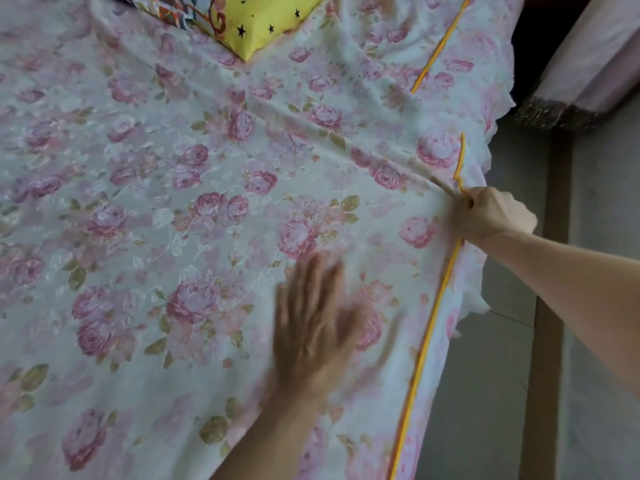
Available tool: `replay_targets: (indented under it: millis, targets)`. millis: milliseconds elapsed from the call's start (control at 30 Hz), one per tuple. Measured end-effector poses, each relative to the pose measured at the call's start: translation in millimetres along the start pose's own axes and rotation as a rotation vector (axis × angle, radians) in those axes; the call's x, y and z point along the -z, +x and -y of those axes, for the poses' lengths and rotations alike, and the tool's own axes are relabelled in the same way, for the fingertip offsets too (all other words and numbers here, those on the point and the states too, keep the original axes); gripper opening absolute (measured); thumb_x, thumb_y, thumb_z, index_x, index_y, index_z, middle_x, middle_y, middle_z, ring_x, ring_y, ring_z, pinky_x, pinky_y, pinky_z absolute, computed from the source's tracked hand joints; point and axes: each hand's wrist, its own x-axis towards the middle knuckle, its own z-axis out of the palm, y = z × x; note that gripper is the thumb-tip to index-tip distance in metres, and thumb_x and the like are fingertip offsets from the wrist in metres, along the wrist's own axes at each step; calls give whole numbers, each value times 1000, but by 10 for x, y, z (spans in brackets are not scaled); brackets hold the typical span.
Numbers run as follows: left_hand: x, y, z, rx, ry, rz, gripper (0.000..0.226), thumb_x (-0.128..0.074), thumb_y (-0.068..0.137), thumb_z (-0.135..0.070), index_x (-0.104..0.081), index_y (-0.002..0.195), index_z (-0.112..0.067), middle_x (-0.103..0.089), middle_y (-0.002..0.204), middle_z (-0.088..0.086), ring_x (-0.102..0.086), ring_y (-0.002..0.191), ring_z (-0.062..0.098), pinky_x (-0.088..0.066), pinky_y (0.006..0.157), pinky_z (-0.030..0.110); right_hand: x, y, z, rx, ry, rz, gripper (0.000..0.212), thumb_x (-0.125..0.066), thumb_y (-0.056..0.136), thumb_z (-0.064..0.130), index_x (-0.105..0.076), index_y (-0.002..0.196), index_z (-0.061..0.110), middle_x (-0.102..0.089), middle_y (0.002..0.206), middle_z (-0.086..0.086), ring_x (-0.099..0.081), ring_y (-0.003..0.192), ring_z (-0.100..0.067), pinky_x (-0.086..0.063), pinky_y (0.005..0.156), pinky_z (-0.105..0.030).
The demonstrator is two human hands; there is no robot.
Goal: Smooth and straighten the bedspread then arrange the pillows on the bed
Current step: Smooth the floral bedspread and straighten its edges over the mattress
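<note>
A white bedspread (166, 209) printed with pink roses covers the bed and fills most of the view. An orange piping line (429, 327) runs along its right side. My left hand (315, 323) lies flat on the cloth with fingers straight, blurred by motion. My right hand (491, 214) grips a bunched fold of the bedspread at the bed's right edge, and a long crease runs from it toward the upper left. A yellow pillow (266, 22) with black stars sits at the top, partly cut off by the frame.
Grey floor (595, 237) lies to the right of the bed, with a brown strip running along it. A pink curtain (585, 60) with a dark patterned hem hangs at the upper right.
</note>
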Motion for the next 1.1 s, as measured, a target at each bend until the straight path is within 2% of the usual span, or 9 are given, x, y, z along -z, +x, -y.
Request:
replay_targets:
  millis: [67,133,200,367,500,633,767,900,1100]
  targets:
    - [101,65,398,282,-4,-99,76,7,87,-70,7,153,-30,14,161,-6,18,147,12,6,120,45,-54,26,-24,38,5,-36,29,-38,89,25,-62,105,17,-59,95,-16,-57,85,-38,-39,70,-34]
    - [192,204,719,561,-23,-145,78,1,88,-66,-1,154,-24,5,162,-2,10,148,14,1,120,49,-117,56,-32,60,26,-59,34,-36,90,26,-62,111,21,-61,105,-18,-59,94,-41,-39,72,-35]
    - [194,442,686,629,-2,-109,75,-5,91,-63,-7,154,-23,2,163,-1,6,149,17,1,119,50,-176,58,-50,80,47,-68,35,-36,91,25,-60,115,24,-62,108,-18,-59,96,-43,-39,72,-36]
    - [-102,1249,-382,226,-14,14,69,-12,94,-64,0,154,-32,9,162,-4,12,148,18,10,119,44,-256,90,-128,88,134,-68,31,-34,91,27,-58,110,25,-64,100,-14,-59,92,-40,-39,69,-35]
    - [-204,1720,-1011,13,3,143,70,-18,93,-66,0,153,-34,12,161,-7,16,147,16,12,118,42,-246,134,-128,44,285,51,16,-38,90,27,-51,87,18,-61,91,-10,-57,88,-37,-40,68,-34]
    - [-252,1796,-1034,-39,20,137,71,-16,93,-67,6,152,-34,16,160,-8,21,146,14,13,118,41,-93,322,-87,8,388,36,39,-35,90,52,-47,87,15,-55,80,-4,-52,74,-30,-34,63,-34]
    - [-286,1785,-998,-81,-8,106,72,-11,91,-69,4,152,-34,13,161,-6,18,147,15,12,118,42,126,862,146,-209,356,0,64,-35,85,69,-50,97,8,-55,90,-10,-54,85,-33,-40,75,-38]
    - [-353,1776,-977,-94,-44,-36,74,-18,90,-69,-20,152,-29,-14,161,0,-5,149,19,-1,117,44,124,1264,297,-80,271,112,39,-42,87,51,-53,79,14,-61,89,-14,-60,87,-35,-45,71,-33]
    - [-321,1763,-958,-75,-28,31,80,-5,89,-71,15,151,-24,20,159,-5,24,145,12,8,119,43,328,1316,-237,-43,50,-159,26,-48,84,30,-51,68,8,-63,80,-13,-58,74,-34,-39,65,-31]
